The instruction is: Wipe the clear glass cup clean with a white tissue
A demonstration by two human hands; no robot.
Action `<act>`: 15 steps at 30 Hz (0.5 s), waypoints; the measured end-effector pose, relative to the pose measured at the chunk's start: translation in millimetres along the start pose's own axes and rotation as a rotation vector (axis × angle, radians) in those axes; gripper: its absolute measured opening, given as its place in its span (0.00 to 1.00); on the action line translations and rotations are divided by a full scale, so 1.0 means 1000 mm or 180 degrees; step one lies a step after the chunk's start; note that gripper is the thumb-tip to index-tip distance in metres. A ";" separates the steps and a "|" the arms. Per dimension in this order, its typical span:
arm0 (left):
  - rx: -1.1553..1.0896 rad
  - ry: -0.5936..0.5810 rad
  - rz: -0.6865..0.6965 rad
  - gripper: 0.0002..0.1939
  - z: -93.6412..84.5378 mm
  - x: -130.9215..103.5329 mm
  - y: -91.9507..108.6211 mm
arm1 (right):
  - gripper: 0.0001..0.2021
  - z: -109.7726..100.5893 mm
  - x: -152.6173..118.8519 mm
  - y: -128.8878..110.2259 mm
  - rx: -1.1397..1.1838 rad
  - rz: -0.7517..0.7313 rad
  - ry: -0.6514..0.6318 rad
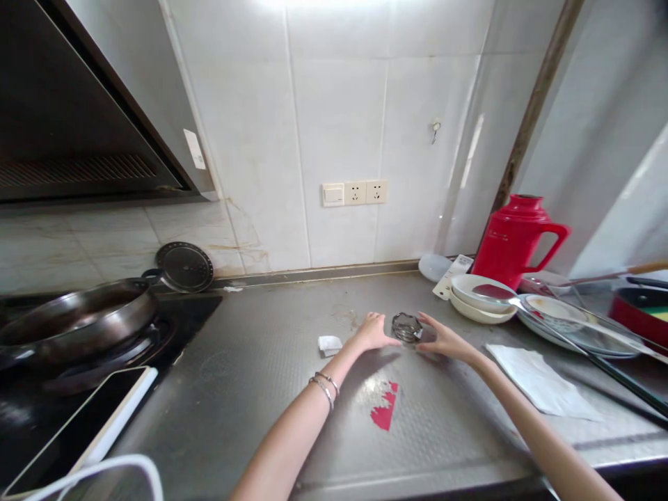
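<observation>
Near the middle of the steel counter (250, 376), toward its back edge, a small glass ashtray (406, 326) sits between the 2 hands: the left hand (373, 332) touches its left side with loosely curled fingers, and the right hand (442, 339) cups its right side, fingers half open. A red spill (385, 407) lies just in front (nearer the front edge), a crumpled paper scrap (329, 344) left of the left hand, a white napkin (540, 388) toward the right edge.

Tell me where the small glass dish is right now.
In the head view the small glass dish sits on the steel counter just right of centre, between the left hand and right hand, beyond the red spill.
</observation>
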State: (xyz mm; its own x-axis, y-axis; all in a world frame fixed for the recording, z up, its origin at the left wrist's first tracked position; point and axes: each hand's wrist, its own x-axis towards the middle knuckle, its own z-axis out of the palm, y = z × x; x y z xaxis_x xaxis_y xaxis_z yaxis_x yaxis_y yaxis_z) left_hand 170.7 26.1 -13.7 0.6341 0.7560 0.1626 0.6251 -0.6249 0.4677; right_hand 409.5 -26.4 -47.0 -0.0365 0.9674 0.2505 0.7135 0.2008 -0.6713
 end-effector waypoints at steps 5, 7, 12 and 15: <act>0.0029 -0.0036 0.0036 0.36 0.012 0.017 0.002 | 0.42 0.003 0.009 -0.007 0.0027 -0.0007 -0.0135; 0.0017 -0.0035 0.0098 0.35 0.015 0.022 0.001 | 0.39 0.003 0.012 -0.011 0.0075 -0.0065 -0.0206; -0.0061 -0.0022 0.0313 0.34 0.019 0.027 -0.001 | 0.36 0.002 0.014 -0.018 0.0211 -0.0175 -0.0358; -0.0120 -0.0004 0.0378 0.34 0.021 0.028 -0.004 | 0.35 0.002 0.012 -0.020 0.0218 -0.0121 -0.0269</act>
State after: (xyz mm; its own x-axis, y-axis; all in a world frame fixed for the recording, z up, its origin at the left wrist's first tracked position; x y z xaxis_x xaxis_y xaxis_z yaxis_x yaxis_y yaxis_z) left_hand 196.1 45.6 -29.3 0.7033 0.6768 0.2177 0.5281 -0.7023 0.4775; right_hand 393.2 -18.0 -32.2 -0.1236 0.9679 0.2190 0.6610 0.2449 -0.7093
